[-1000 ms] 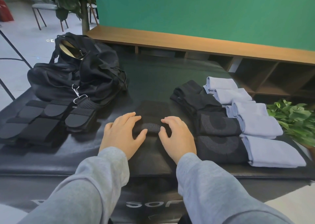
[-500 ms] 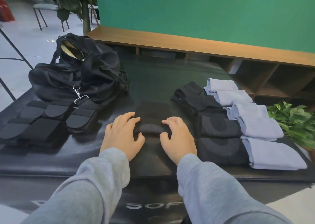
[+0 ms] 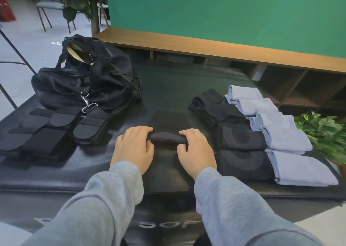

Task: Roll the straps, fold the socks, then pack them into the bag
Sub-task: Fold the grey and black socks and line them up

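A black strap [image 3: 168, 138] lies lengthwise on the dark mat [image 3: 168, 81], its near part curled into a small roll. My left hand [image 3: 133, 146] grips the roll's left end and my right hand [image 3: 195, 148] grips its right end, fingers curled over it. The black bag [image 3: 88, 83] sits open at the far left. More black straps [image 3: 46, 131] lie flat in front of the bag. Black socks [image 3: 236, 139] and pale blue socks [image 3: 280, 133] lie in overlapping rows on the right.
A metal clip [image 3: 86, 101] on the bag's shoulder strap rests over the bag's front. A wooden bench [image 3: 206, 47] runs behind the mat below a green wall. A leafy plant [image 3: 324, 133] stands at the right edge. Chairs stand at the far left.
Both hands have moved a little away from me along the strap, and the roll between them has grown slightly thicker.
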Tool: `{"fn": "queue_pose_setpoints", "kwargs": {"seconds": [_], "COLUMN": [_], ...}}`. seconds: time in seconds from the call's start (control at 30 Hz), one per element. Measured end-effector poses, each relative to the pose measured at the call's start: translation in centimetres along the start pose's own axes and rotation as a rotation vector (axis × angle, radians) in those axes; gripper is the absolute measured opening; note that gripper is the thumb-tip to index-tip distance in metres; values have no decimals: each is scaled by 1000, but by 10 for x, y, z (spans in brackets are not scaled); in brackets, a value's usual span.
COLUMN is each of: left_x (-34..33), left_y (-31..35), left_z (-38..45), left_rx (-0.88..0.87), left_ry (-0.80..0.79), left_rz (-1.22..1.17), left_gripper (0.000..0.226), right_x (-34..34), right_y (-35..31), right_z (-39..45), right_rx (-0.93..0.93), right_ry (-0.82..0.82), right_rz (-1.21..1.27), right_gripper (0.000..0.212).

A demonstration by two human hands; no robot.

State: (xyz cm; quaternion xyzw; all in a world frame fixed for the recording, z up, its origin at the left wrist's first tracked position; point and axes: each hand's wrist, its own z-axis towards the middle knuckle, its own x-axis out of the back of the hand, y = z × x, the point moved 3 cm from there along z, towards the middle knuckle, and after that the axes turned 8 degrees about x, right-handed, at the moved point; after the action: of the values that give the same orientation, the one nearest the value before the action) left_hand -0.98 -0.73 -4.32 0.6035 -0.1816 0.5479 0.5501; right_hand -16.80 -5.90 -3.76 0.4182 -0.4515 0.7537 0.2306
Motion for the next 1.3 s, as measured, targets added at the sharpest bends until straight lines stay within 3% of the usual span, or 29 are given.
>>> {"fn": "queue_pose_setpoints", "kwargs": {"seconds": [0.17, 0.4, 0.57, 0.8, 1.0, 1.3], "left_x": [8, 6, 6, 4, 5, 1], "left_y": [2, 0, -1, -2, -3, -6], "left_z": [-2, -3, -3, -2, -4, -3], "left_rx": [71, 175, 176, 190, 162, 106], "left_ry": [6, 3, 4, -1, -7, -38], "left_rz": [-112, -205, -195, -177, -211, -228], "left_gripper": [28, 30, 34, 42, 48, 50], "right_x": [3, 6, 5, 6, 5, 5], "right_y": [0, 1, 2, 0, 1, 0], "right_z": [-1, -4, -5, -5, -4, -4], "right_rx": [-27, -79, -109, -134, -81, -117], "right_ry": [43, 76, 69, 56, 73, 81], "right_rz": [89, 161, 169, 139, 99, 65], "right_gripper": [24, 15, 16, 33, 5, 16]}}
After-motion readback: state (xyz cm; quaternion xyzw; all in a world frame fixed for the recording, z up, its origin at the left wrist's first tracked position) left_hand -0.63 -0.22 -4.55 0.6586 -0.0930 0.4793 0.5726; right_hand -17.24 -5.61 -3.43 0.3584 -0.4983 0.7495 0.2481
